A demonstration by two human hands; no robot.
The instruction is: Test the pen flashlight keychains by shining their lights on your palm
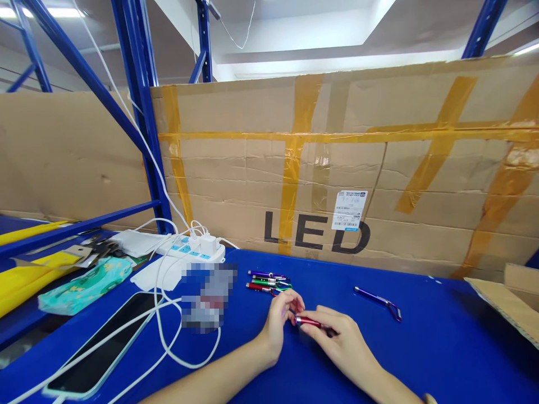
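My right hand (347,339) is closed around a red pen-shaped tube (310,322), its silver end pointing at my left hand (275,322) over the blue surface (425,359). My left fingers curl loosely just beside that end; I cannot tell whether they pinch anything. Similar purple, green and red tubes (261,281) lie beyond; one purple tube (373,295) lies apart, to the right.

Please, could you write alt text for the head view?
A person's right hand holds a slim red metal tube, the left hand close beside it, over a blue table. Similar tubes and a power strip lie beyond, before cardboard marked LED.
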